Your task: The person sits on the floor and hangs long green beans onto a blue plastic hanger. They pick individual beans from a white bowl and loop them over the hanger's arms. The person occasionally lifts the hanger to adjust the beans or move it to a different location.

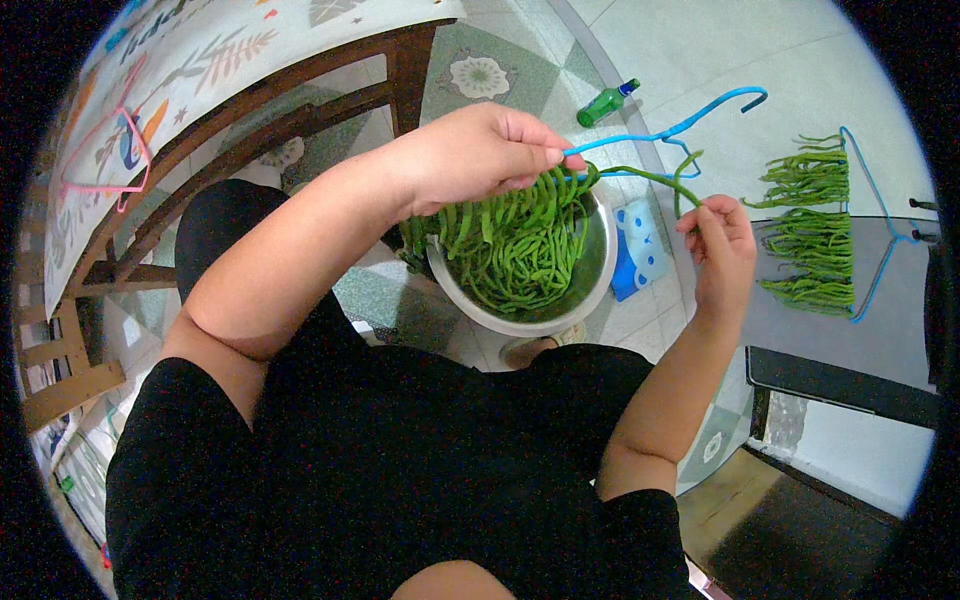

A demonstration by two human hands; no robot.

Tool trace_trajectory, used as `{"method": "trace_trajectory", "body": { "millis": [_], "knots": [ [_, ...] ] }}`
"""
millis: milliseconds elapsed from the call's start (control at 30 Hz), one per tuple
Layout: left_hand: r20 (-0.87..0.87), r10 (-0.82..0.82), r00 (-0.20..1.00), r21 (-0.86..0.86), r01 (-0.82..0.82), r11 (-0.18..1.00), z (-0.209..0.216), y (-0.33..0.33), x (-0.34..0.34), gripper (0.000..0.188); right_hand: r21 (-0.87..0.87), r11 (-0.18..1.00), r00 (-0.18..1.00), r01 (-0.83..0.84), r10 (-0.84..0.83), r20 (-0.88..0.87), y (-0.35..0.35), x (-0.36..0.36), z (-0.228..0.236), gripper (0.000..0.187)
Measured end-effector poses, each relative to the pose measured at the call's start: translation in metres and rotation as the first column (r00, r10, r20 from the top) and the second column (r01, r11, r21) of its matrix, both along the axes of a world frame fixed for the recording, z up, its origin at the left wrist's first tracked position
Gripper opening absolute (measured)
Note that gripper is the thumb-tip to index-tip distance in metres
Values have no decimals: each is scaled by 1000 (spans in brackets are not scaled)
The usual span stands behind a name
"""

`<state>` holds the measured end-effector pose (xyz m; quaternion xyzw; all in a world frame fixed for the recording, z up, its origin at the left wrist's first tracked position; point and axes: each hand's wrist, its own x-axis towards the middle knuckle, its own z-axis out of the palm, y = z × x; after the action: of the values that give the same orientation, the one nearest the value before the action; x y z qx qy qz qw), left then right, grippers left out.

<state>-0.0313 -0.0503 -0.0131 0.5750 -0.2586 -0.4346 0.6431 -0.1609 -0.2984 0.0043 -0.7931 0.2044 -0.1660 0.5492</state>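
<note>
My left hand (480, 155) is closed round a blue clothes hanger (690, 122), held up over a metal basin (602, 285). The hanger's hook points to the right. Below my left hand, several green long beans (490, 222) drape from the hanger's bar, partly hidden by the hand. More long beans (522, 275) lie heaped in the basin. My right hand (718, 250) pinches the end of one long bean (640, 172), which stretches along the hanger's bar toward my left hand.
At the right, a second blue hanger (872, 170) hung with rows of long beans (805, 240) lies on a grey surface (890, 345). A green bottle (603, 106) and a blue packet (640, 250) are beyond the basin. A pink hanger (105, 188) rests on the patterned tablecloth (215, 70) at left.
</note>
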Motion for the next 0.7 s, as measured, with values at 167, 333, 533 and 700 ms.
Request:
{"method": "trace_trajectory", "body": {
  "millis": [167,333,533,700],
  "knots": [
    [53,62,997,25,-64,998,-2,-2,1,21,-110,980,945,-166,127,-301,-1,1,-9,15],
    [49,70,996,-1,-70,998,-5,1,6,22,-101,936,891,-337,282,-356,6,7,-34,21],
    [65,34,997,-20,-33,999,-7,-1,5,23,-254,853,843,-456,323,-429,2,22,-92,12],
    [62,10,998,-24,-9,1000,-5,3,7,25,-178,889,864,-421,333,-379,-10,28,-112,13]
  ]
}}
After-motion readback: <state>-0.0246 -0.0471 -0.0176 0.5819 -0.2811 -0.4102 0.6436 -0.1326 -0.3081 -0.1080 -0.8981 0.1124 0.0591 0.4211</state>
